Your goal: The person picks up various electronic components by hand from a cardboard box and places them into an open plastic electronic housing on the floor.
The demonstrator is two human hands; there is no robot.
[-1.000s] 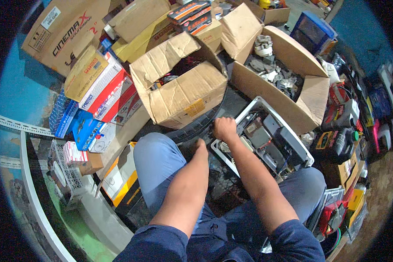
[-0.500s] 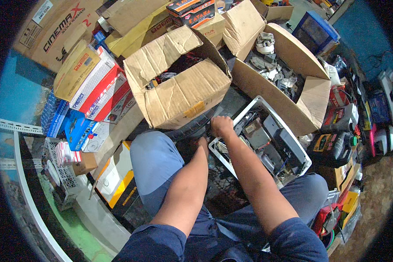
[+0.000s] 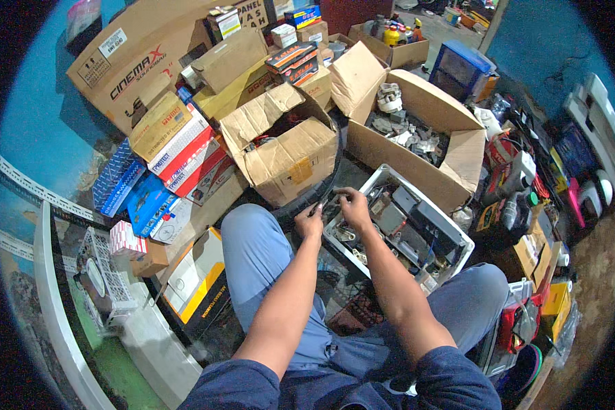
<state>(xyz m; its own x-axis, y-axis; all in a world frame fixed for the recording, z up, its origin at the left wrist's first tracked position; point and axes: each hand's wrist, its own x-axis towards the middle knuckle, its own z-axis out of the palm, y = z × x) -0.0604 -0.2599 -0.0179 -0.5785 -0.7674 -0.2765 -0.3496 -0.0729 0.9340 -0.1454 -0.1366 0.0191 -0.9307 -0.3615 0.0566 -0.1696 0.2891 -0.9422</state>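
My left hand (image 3: pixel 309 221) is closed, with fingers pinched around something small and dark that I cannot make out. Close beside it, my right hand (image 3: pixel 354 208) is also closed, its fingers curled at the near left corner of a white plastic bin (image 3: pixel 427 217); what it grips is too small and dark to name. Inside the bin lie metal and plastic parts, among them a grey boxy part (image 3: pixel 390 218). Just beyond my hands runs a black curved rim (image 3: pixel 295 206), like a tyre, below an open cardboard box (image 3: pixel 290 160).
A larger open carton (image 3: pixel 406 160) of grey parts stands behind the bin. Stacked boxes (image 3: pixel 181 160) rise at the left beside a white plastic basket (image 3: pixel 108 283). A black jug (image 3: pixel 502 213) and mixed goods line the right. A blue drawer unit (image 3: pixel 461 68) stands farther back.
The view has tilted up, showing more of the back. My left hand has come up from behind the dark rim into sight, and both hands now sit close together.
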